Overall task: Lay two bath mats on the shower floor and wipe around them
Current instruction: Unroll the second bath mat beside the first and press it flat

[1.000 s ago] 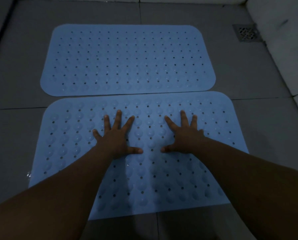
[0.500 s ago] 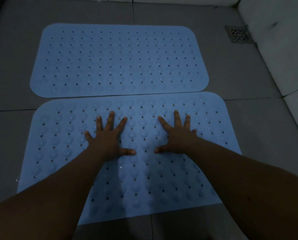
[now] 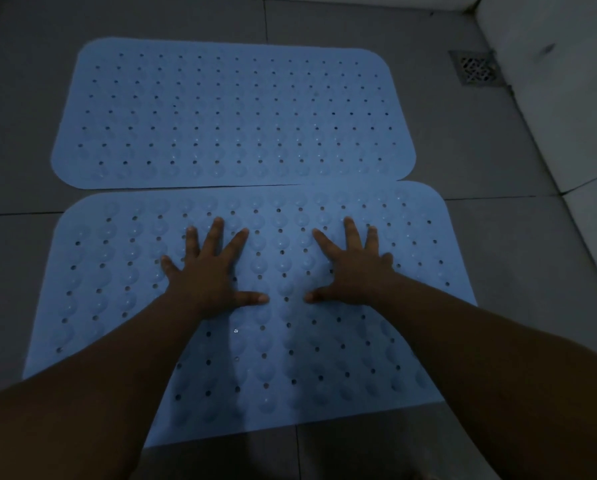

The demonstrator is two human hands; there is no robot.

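Two light blue perforated bath mats lie flat on the grey tiled shower floor (image 3: 519, 271). The far mat (image 3: 234, 116) sits toward the back wall. The near mat (image 3: 117, 271) lies just in front of it, its far right corner slightly overlapping the far mat's edge. My left hand (image 3: 208, 275) presses flat on the near mat's middle with fingers spread. My right hand (image 3: 354, 271) presses flat beside it, fingers spread too, thumbs pointing toward each other. Both forearms hide part of the near mat's front.
A square metal drain grate (image 3: 476, 68) sits in the floor at the back right. A pale tiled wall (image 3: 567, 98) rises along the right side. Bare grey tile surrounds the mats on the left, right and front.
Both hands stay flat on the near mat. The view has shifted slightly, and the near mat's far right corner now touches the far mat.
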